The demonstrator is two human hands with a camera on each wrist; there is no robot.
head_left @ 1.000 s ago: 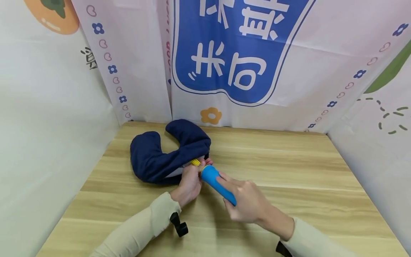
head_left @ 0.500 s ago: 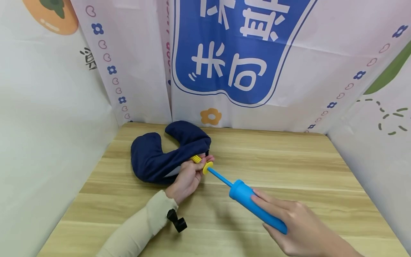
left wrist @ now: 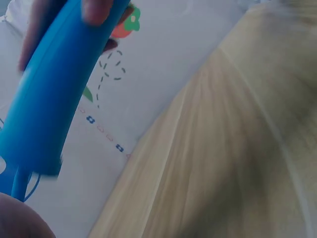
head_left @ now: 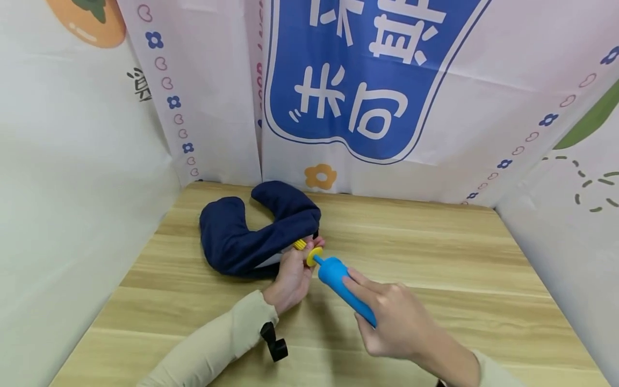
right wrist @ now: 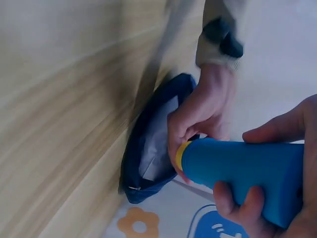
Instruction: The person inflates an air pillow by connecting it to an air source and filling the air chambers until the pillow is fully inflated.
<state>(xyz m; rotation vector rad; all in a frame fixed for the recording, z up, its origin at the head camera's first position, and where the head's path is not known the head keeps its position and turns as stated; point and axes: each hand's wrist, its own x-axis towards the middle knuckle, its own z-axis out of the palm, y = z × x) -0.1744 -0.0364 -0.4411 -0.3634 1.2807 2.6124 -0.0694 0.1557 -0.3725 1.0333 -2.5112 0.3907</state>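
A navy U-shaped neck pillow (head_left: 232, 250) lies on the table, its near edge unzipped and a pale lining (right wrist: 157, 134) showing in the right wrist view. At that opening my left hand (head_left: 292, 277) holds the yellow nozzle end (head_left: 300, 244) of a hand pump, just behind its yellow collar (head_left: 313, 257). Whatever the nozzle tip meets is hidden. My right hand (head_left: 398, 317) grips the pump's blue barrel (head_left: 340, 282), thumb on one side and fingers on the other. A short length of blue rod shows between collar and barrel.
The wood-grain table (head_left: 435, 258) runs up to a printed white cloth (head_left: 435, 145) at the back, with white cloth walls left and right. The pillow lies left of centre towards the back. A black strap (head_left: 274, 341) hangs from the left wrist.
My right hand first drew the pump barrel back, baring a long rod, then pushed it forward again almost to the collar. The left hand and pillow stay nearly in place.
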